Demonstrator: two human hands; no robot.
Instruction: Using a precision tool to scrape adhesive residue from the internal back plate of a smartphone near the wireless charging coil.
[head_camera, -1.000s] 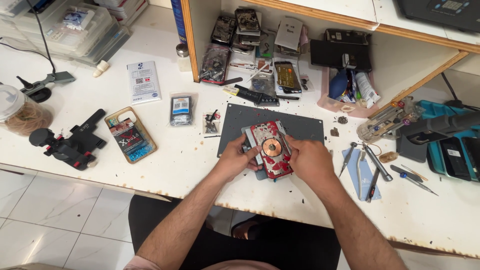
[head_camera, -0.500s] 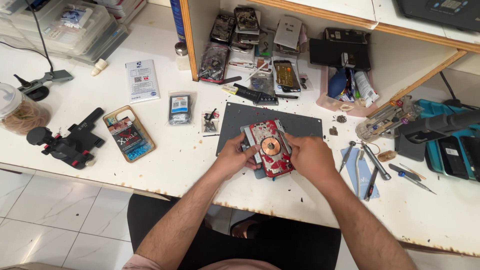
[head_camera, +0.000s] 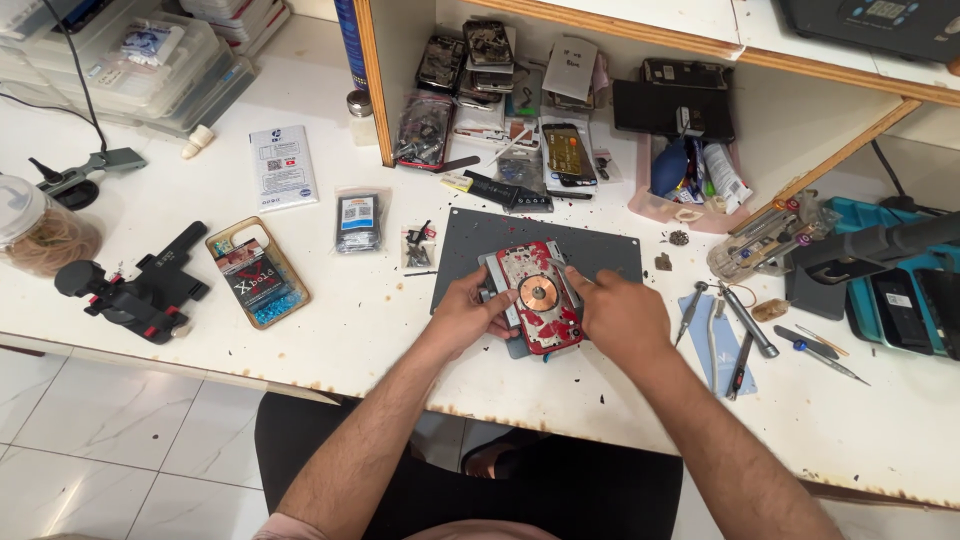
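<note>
White, chipped and speckled with debris, the workbench (head_camera: 330, 330) fills most of the frame, with a wooden-edged shelf unit (head_camera: 372, 80) rising at the upper centre. Just below the middle of the frame, a red phone back panel (head_camera: 538, 296) with a round copper coil lies in a grey metal holder on a dark grey mat (head_camera: 610, 255). The left hand (head_camera: 470, 315) grips the left edge of the holder and panel, fingers curled around it. The right hand (head_camera: 620, 312) closes on the panel's right edge, its fingertips pressed near the top right corner; whether it pinches a small tool there cannot be told.

To the left of the mat lie two small plastic bags of parts (head_camera: 358, 222), a phone case with a gold rim (head_camera: 257, 272) and a white leaflet (head_camera: 282, 166). A black clamp tool (head_camera: 130, 293) sits at the far left edge, near a jar of rubber bands (head_camera: 35, 225). Right of the hands, tweezers and screwdrivers (head_camera: 745, 325) rest on the bench beside a teal tray (head_camera: 900, 300). Stacked phones and parts (head_camera: 490, 70) crowd the shelf at the upper centre.
</note>
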